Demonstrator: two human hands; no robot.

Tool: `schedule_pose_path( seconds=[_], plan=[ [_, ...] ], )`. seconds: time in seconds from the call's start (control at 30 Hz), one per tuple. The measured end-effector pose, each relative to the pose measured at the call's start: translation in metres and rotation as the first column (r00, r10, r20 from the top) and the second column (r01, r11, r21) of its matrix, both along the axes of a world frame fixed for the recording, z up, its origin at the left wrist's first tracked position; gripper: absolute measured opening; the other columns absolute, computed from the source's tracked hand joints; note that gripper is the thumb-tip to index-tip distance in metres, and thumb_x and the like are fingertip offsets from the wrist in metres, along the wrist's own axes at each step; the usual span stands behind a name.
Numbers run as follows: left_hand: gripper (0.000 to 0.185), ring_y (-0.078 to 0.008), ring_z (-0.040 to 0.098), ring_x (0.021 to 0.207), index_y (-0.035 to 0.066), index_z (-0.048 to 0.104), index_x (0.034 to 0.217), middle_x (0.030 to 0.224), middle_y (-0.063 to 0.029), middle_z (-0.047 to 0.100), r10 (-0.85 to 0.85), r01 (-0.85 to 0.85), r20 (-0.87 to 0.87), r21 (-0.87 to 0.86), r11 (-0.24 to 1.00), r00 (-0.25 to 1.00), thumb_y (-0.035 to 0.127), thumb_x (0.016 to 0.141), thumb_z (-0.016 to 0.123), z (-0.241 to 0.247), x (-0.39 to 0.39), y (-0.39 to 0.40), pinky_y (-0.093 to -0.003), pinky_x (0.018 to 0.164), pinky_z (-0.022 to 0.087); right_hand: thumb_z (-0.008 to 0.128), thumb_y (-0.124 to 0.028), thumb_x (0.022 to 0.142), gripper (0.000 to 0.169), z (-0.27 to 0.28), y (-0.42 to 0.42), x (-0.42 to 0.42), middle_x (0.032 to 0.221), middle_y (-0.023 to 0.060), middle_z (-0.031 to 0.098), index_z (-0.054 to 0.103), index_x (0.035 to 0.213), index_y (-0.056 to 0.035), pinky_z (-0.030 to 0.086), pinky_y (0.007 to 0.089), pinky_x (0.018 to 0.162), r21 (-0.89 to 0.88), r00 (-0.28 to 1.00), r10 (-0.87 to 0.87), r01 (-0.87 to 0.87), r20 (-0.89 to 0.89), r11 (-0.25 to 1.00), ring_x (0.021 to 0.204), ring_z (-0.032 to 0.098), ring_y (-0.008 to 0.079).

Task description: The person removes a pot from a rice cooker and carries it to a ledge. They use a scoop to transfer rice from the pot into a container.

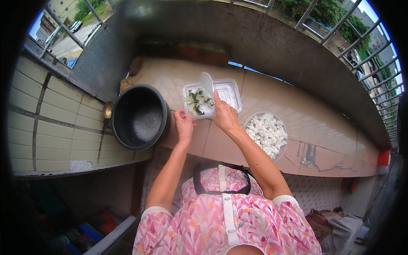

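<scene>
My right hand [225, 114] grips a white rice paddle [207, 83], its index finger stretched along the handle. The paddle's blade is over a clear plastic container [225, 92] on the tiled counter. Leafy greens [199, 101] lie in the container's left part, while its right part shows bare plastic. At the container's near left corner, my left hand [184, 124] has its thumb and fingers on the rim. A round clear tub of white rice [267, 132] stands to the right, beside my right forearm. Left of my left hand sits a dark round pot [138, 116]; no food shows inside it.
A tiled ledge [63, 127] runs along the left, with a small brass-coloured round object [108, 110] by the pot. A dark wall [255, 38] with metal bars [338, 28] above closes off the back. Cracked tiles [310, 156] mark the counter's front edge at right.
</scene>
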State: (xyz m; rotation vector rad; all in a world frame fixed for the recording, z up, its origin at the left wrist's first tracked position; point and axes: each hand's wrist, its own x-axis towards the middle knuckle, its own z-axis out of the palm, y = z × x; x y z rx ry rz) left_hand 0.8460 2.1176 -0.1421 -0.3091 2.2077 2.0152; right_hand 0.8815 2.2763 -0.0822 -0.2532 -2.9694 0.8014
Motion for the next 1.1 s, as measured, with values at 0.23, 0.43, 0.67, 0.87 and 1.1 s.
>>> schedule_pose_path(
  seconds=[0.23, 0.43, 0.67, 0.87, 1.1],
  plan=[
    [0.032, -0.0119, 0.054, 0.058, -0.001, 0.042, 0.11, 0.084, -0.0087, 0.054, 0.001, 0.0, 0.035, -0.036, 0.999, 0.999, 0.003, 0.081, 0.055, 0.009, 0.001, -0.001, -0.0238, 0.046, 0.048, 0.051, -0.001, 0.074, 0.071, 0.006, -0.014, 0.025, 0.089, 0.0248, 0.058, 0.025, 0.139, -0.0034, 0.049, 0.0489, 0.062, 0.098, 0.973, 0.217, -0.224, 0.075, 0.97, 0.072, 0.062, 0.0406],
    [0.033, -0.0117, 0.053, 0.058, -0.001, 0.042, 0.112, 0.085, -0.0084, 0.054, -0.024, 0.024, 0.017, -0.026, 0.999, 1.0, 0.004, 0.081, 0.054, 0.006, 0.0, -0.002, -0.0238, 0.047, 0.048, 0.047, 0.001, 0.077, 0.065, 0.007, 0.007, 0.023, 0.084, 0.0257, 0.059, 0.027, 0.138, -0.0047, 0.047, 0.0497, 0.063, 0.048, 0.999, 0.037, -0.035, -0.033, 0.998, 0.071, 0.059, 0.0429],
    [0.034, -0.0122, 0.054, 0.066, -0.002, 0.041, 0.113, 0.088, -0.009, 0.054, -0.036, 0.036, 0.037, -0.001, 0.999, 0.999, 0.009, 0.084, 0.057, -0.002, 0.0, -0.008, -0.0229, 0.051, 0.049, 0.045, 0.0, 0.082, 0.057, 0.005, 0.006, 0.092, 0.084, 0.0239, 0.06, 0.031, 0.137, -0.0036, 0.046, 0.0462, 0.064, -0.194, 0.998, 0.04, -0.051, -0.057, 0.98, 0.072, 0.057, 0.042],
    [0.035, -0.022, 0.05, 0.098, -0.002, 0.043, 0.119, 0.109, -0.0135, 0.05, -0.12, 0.011, -0.382, -0.274, 0.962, 0.916, 0.008, 0.087, 0.054, 0.012, 0.048, 0.004, -0.0335, 0.085, 0.042, 0.047, -0.01, 0.092, 0.044, 0.008, 0.082, 0.186, 0.067, 0.0023, 0.051, 0.04, 0.136, -0.0082, 0.044, 0.0255, 0.057, -0.59, 0.867, -0.499, 0.409, 0.011, 0.696, 0.06, 0.05, 0.0083],
    [0.054, -0.0354, 0.04, 0.121, 0.002, 0.041, 0.129, 0.13, -0.0165, 0.043, -0.815, 0.475, -0.388, -0.67, 0.57, 0.431, 0.01, 0.08, 0.062, 0.015, 0.125, 0.089, -0.0422, 0.102, 0.032, 0.048, -0.012, 0.089, 0.043, -0.017, 0.174, 0.312, 0.077, 0.0246, 0.059, 0.045, 0.132, -0.0104, 0.044, 0.0473, 0.06, 0.085, 0.781, -0.619, 0.613, 0.081, 0.785, 0.069, 0.058, 0.0429]
  ],
)
